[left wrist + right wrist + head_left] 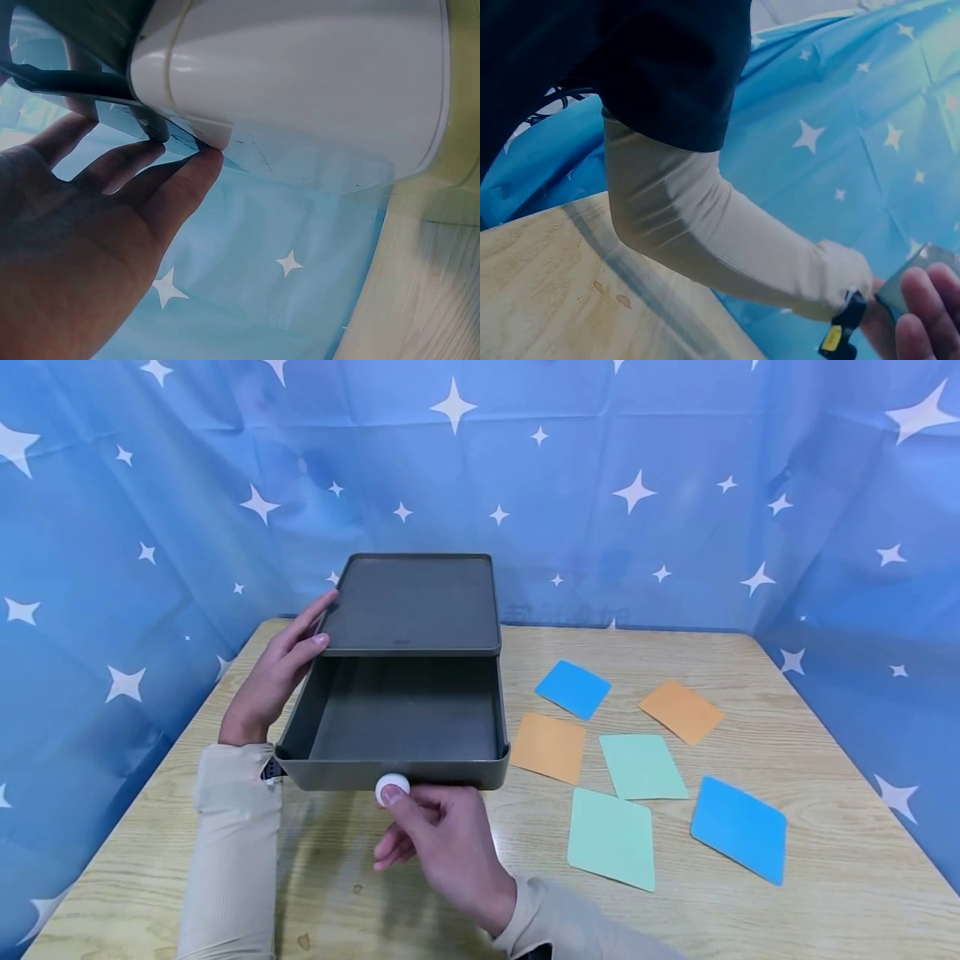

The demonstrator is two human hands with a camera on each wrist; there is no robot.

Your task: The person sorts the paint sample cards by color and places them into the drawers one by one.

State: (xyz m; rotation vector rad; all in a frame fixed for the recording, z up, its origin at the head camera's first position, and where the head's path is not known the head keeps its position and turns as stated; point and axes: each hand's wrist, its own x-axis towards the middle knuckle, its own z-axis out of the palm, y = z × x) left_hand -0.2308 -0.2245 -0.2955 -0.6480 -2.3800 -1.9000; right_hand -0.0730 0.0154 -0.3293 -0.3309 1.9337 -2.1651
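A: Where is the box and which way does it run?

B: The dark grey box [417,606] sits on the desk [750,902] between the two hands, its long axis running straight away from the person. Its drawer [397,727] stands pulled out toward the person, open side up, with the front edge nearest the right hand.

A: And the hands?

B: The right hand [442,843] pinches the white knob [392,789] at the middle of the drawer front, thumb and forefinger curled on it. The left hand [273,681] lies flat against the box's left side, fingers straight, with the fingertips at the lid's corner.

A: What room is there around it?

B: To the right of the right hand lie six cards: two blue [573,688] [738,828], two orange [549,747] [681,711], two green [642,766] [611,837], all flat and well apart from the box. Bare desk lies in front of the drawer, around the right wrist. Behind the box the blue starred curtain [675,485] closes in.

A: Anything hard to make out?

B: The left wrist view shows that hand's palm and straight fingers [180,187] against a dark edge, the rest blurred by a pale casing. In the right wrist view only fingertips [930,315] show at the corner; the knob is cut off there.
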